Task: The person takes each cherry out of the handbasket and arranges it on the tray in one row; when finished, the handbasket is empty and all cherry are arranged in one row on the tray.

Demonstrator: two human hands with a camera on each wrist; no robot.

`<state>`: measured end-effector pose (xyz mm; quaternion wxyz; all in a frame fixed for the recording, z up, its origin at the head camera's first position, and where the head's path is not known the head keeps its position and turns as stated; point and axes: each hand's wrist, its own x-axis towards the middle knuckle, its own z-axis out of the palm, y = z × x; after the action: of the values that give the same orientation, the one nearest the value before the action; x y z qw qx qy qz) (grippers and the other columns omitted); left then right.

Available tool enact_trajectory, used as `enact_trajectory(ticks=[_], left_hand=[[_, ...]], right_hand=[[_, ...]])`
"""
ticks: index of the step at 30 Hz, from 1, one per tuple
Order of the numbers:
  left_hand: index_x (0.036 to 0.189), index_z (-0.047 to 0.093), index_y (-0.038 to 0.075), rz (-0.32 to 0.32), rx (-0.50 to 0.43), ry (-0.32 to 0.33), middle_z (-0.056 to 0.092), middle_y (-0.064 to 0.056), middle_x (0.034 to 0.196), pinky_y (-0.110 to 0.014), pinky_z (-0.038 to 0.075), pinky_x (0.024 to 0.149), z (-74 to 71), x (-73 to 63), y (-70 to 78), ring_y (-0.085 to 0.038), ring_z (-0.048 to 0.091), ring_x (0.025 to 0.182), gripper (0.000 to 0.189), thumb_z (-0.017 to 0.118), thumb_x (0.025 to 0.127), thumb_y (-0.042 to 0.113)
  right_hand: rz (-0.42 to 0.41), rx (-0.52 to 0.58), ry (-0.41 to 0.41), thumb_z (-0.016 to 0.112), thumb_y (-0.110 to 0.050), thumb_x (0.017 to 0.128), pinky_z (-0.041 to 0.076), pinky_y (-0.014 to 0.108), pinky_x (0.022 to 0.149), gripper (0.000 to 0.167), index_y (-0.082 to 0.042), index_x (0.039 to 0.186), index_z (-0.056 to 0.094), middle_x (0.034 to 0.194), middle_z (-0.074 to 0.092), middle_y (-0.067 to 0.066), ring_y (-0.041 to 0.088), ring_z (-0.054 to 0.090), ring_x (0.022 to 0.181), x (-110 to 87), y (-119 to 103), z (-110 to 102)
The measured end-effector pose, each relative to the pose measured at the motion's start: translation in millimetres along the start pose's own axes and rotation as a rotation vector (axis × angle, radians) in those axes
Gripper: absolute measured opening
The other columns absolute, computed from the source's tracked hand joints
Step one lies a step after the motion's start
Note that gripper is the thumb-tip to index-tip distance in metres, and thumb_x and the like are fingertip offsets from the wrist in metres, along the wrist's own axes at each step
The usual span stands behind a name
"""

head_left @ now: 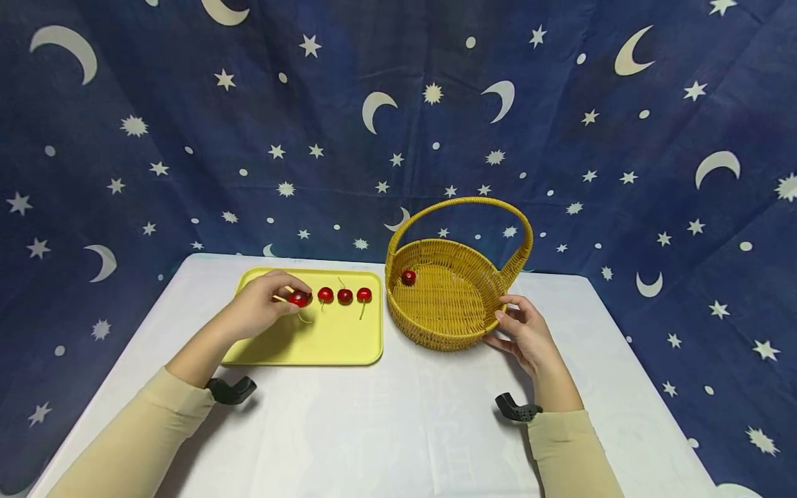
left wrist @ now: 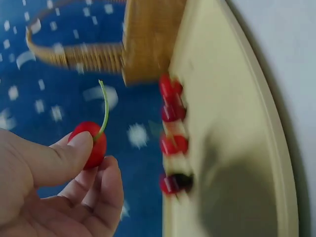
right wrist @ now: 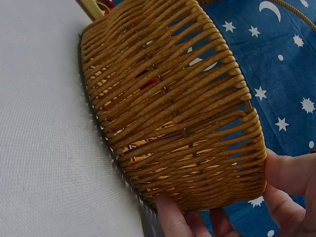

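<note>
Between thumb and fingers, my left hand [head_left: 266, 303] pinches a red cherry [left wrist: 94, 143] with a green stem, held above the yellow tray [head_left: 336, 349]. Several more cherries [head_left: 345, 297] lie in a row on the tray to the right of that hand; they look blurred in the left wrist view. A woven basket [head_left: 429, 339] with a tall arched handle stands right of the tray. One cherry [head_left: 407, 277] is inside it, near the left wall. My right hand [head_left: 526, 335] grips the basket's right side, thumb at the rim and fingers against the outer wall, low down.
A white cloth [head_left: 386, 429] covers the table. Behind it hangs a dark blue curtain [head_left: 336, 124] with moons and stars. The basket's handle [head_left: 461, 200] arches up above its rim. Each wrist wears a black camera mount [head_left: 230, 391].
</note>
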<state>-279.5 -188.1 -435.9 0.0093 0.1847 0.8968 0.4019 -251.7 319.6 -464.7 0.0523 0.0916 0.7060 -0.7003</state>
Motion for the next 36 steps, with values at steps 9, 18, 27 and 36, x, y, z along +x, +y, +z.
enact_trajectory(ticks=[9, 18, 27, 36], left_hand=[[0.13, 0.07, 0.001, -0.17, 0.12, -0.046, 0.07, -0.025, 0.129, -0.042, 0.052, 0.09, -18.2, 12.6, -57.3, -0.033, 0.065, 0.103, 0.035, 0.074, 0.096, -0.002], [0.122, 0.073, 0.003, -0.195, 0.131, -0.062, 0.07, -0.023, 0.124, -0.049, 0.052, 0.094, -12.4, 25.3, -71.8, -0.037, 0.067, 0.106, 0.03, 0.077, 0.093, -0.001], [0.123, 0.072, 0.002, -0.187, 0.105, -0.051, 0.071, -0.022, 0.122, -0.053, 0.051, 0.101, -8.2, 27.9, -76.6, -0.037, 0.068, 0.107, 0.032, 0.079, 0.092, 0.0], [0.131, 0.068, 0.001, -0.216, 0.102, -0.06, 0.069, -0.026, 0.131, -0.048, 0.052, 0.097, -15.5, 24.5, -70.0, -0.042, 0.067, 0.114, 0.038, 0.077, 0.094, 0.003]], right_hand=[[-0.001, 0.013, 0.001, 0.062, -0.011, 0.109, 0.062, 0.053, 0.096, 0.035, -0.011, 0.141, 0.049, 0.124, 0.044, 0.005, 0.021, 0.067, 0.11, 0.1, 2, -1], [-0.011, 0.012, 0.0, 0.061, -0.011, 0.109, 0.061, 0.055, 0.098, 0.032, -0.011, 0.14, 0.05, 0.124, 0.045, 0.007, 0.021, 0.068, 0.11, 1.3, 3, 0], [-0.021, 0.003, 0.005, 0.061, -0.011, 0.109, 0.063, 0.053, 0.095, 0.033, -0.01, 0.14, 0.05, 0.124, 0.045, 0.007, 0.018, 0.068, 0.107, 0.7, 3, -1], [-0.015, -0.007, 0.001, 0.058, -0.011, 0.11, 0.061, 0.055, 0.098, 0.033, -0.011, 0.142, 0.048, 0.13, 0.044, 0.01, 0.026, 0.067, 0.116, 0.8, 2, -1]])
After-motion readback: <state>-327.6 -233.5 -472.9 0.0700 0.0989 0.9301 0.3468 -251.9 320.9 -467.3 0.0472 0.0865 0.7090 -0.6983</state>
